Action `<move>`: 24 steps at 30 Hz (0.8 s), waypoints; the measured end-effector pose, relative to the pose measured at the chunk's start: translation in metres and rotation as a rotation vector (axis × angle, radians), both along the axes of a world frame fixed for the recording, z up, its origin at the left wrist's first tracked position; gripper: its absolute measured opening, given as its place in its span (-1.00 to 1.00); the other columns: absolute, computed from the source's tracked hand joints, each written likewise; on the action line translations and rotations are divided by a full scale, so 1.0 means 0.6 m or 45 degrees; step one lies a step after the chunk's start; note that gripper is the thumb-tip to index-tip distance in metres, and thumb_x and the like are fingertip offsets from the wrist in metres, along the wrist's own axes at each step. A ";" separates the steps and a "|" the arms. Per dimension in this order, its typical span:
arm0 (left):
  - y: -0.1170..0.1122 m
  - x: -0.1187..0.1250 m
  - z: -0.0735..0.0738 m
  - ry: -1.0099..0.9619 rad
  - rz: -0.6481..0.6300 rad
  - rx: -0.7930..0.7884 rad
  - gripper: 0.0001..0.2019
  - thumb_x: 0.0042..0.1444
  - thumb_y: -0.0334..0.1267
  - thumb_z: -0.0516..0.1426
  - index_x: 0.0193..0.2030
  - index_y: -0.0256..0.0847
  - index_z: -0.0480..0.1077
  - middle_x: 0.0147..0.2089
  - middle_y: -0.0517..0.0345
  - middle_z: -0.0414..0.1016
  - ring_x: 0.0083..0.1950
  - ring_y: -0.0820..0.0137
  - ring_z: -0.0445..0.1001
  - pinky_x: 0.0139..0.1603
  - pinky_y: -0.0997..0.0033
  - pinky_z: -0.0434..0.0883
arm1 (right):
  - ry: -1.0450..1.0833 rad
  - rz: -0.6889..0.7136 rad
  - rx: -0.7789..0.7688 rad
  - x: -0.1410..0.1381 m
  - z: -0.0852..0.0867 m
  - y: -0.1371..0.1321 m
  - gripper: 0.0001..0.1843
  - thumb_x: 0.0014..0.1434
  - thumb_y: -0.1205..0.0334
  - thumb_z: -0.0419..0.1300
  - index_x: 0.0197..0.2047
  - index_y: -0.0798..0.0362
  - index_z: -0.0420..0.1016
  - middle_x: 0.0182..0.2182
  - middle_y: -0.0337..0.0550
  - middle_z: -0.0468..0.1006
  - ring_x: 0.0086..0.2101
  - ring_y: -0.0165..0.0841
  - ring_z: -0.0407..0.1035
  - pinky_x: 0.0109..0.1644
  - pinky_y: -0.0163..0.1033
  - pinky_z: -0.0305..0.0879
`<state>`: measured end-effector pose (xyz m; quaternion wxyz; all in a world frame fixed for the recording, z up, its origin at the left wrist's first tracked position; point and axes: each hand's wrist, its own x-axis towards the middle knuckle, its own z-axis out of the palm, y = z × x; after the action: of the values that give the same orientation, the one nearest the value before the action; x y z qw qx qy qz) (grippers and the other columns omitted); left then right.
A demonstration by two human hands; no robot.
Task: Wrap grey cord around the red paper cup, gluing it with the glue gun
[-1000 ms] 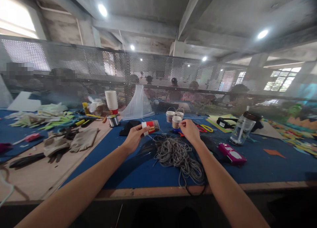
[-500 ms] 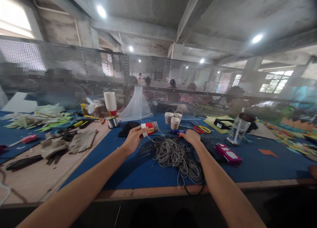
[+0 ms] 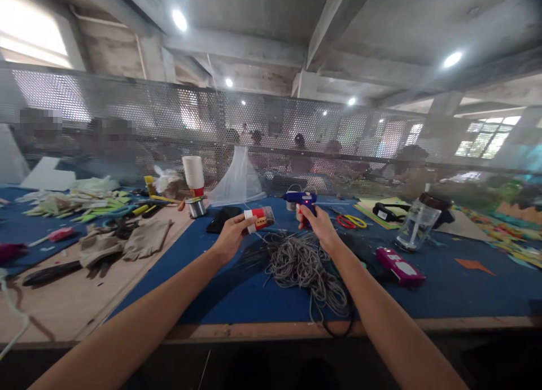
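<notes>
My left hand [image 3: 231, 236] grips a small paper cup [image 3: 259, 218] with a red and white wrap, held on its side above the blue mat [image 3: 254, 288]. My right hand [image 3: 320, 226] is closed round the handle of a blue glue gun [image 3: 300, 198], lifted off the table with its nozzle pointing left towards the cup. Below and between both hands lies a tangled heap of grey cord [image 3: 307, 264]. The small cups behind the glue gun are mostly hidden by it.
A stack of white paper cups [image 3: 193, 174] and a metal spool [image 3: 196, 207] stand at the back left. Yellow scissors [image 3: 351, 220], a clear jar [image 3: 415, 222] and a magenta object [image 3: 400, 266] lie to the right. Gloves [image 3: 122, 240] rest on the wooden board. A perforated screen [image 3: 271, 136] backs the table, with people behind it.
My right hand reached down to the mat, took hold of the blue glue gun and raised it. The left hand kept the cup almost still.
</notes>
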<state>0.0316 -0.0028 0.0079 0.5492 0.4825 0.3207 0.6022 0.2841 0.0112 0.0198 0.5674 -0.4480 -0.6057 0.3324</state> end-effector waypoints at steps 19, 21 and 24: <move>0.010 -0.003 -0.005 -0.023 0.076 -0.041 -0.70 -0.15 -0.27 0.41 -0.23 -0.32 0.63 -0.21 -0.06 0.68 -0.21 0.28 0.59 -0.11 0.34 0.47 | -0.319 -0.054 0.036 -0.045 -0.010 -0.033 -0.65 0.15 -0.06 0.25 -0.33 0.09 0.58 -0.74 -0.32 0.39 -0.65 -0.38 0.33 -0.44 -0.29 0.30; 0.010 -0.004 -0.004 -0.020 0.075 -0.039 -0.72 -0.14 -0.28 0.40 -0.23 -0.32 0.63 -0.20 -0.07 0.68 -0.20 0.27 0.59 -0.13 0.35 0.47 | -0.352 -0.079 0.028 -0.046 -0.010 -0.035 -0.62 0.14 -0.11 0.26 -0.42 0.07 0.53 -0.75 -0.32 0.37 -0.66 -0.38 0.32 -0.46 -0.29 0.29; 0.011 -0.006 -0.003 -0.018 0.093 -0.034 -0.73 -0.13 -0.30 0.39 -0.24 -0.33 0.63 -0.21 -0.07 0.68 -0.23 0.27 0.60 -0.17 0.36 0.47 | -0.427 -0.133 0.048 -0.047 -0.011 -0.037 -0.58 0.14 -0.16 0.26 -0.43 0.06 0.52 -0.72 -0.28 0.41 -0.62 -0.34 0.37 -0.44 -0.28 0.29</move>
<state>0.0282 0.0040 0.0063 0.5356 0.4588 0.3422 0.6209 0.2559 -0.0109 0.0129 0.4832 -0.5172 -0.6740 0.2115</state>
